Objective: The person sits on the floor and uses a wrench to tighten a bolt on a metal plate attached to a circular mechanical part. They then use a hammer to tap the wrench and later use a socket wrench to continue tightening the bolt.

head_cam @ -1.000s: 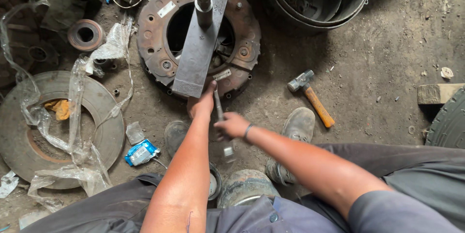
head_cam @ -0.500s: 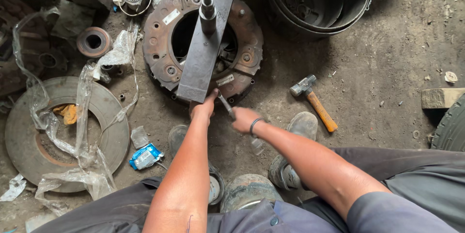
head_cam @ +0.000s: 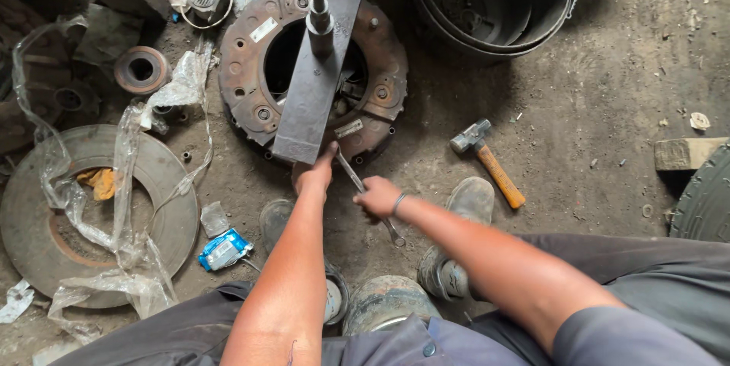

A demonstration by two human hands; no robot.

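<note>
Dirt floor (head_cam: 593, 92) carries a rusty round clutch plate (head_cam: 243, 77) with a flat grey steel bar (head_cam: 319, 84) laid across it. The left hand (head_cam: 313, 176) presses the bar's near end, fingers together. The right hand (head_cam: 376, 197), fingers curled, grips a slim steel spanner (head_cam: 391, 229) just beside it. A wooden-handled hammer (head_cam: 487, 160) lies to the right.

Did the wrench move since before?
Yes. The wrench in the right hand swung from upright to slanting, its free end now toward the shoe, judged against the rusty ring. Left hand steadies the bar.
</note>
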